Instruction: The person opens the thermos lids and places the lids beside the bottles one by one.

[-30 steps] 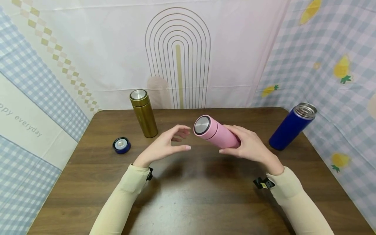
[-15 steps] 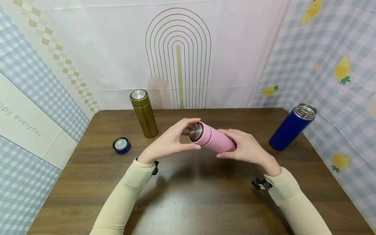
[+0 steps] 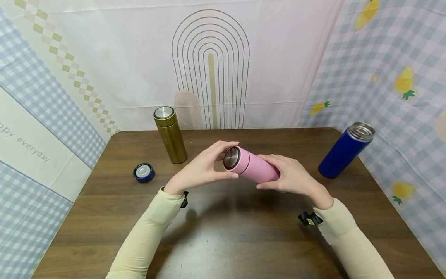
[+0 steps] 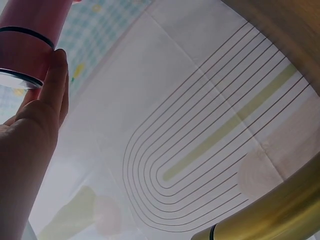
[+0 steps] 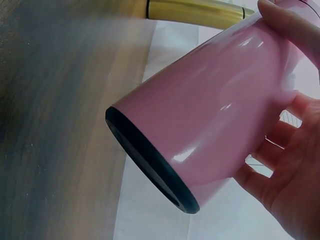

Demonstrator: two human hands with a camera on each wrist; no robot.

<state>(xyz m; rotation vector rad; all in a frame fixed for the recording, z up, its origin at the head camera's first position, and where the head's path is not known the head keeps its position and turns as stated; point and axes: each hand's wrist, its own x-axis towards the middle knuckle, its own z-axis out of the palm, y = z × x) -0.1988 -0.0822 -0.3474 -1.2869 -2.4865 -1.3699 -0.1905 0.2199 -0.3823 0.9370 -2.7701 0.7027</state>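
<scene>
A pink thermos flask (image 3: 259, 169) with a steel-topped lid (image 3: 232, 158) is held tilted above the table, its lid end toward the left. My right hand (image 3: 292, 174) grips its body near the base, thumb on the near side. Around the lid are the thumb and fingers of my left hand (image 3: 205, 164), with the thumb at its lower edge and fingertips at its upper edge. In the left wrist view the fingers (image 4: 54, 85) lie along the lid's side. The right wrist view shows the flask's dark base (image 5: 150, 162) clear of the hand.
A gold thermos flask (image 3: 172, 137) with its lid on stands at the back left. In front of it a blue lid (image 3: 144, 173) lies with its inner side up. An open blue flask (image 3: 345, 151) stands at the right on the wooden table (image 3: 223, 240). Printed cloth hangs behind.
My left hand has moved right and closed around the lid of the pink thermos flask. The flask has shifted slightly left and tipped lower. In the last half second little has moved.
</scene>
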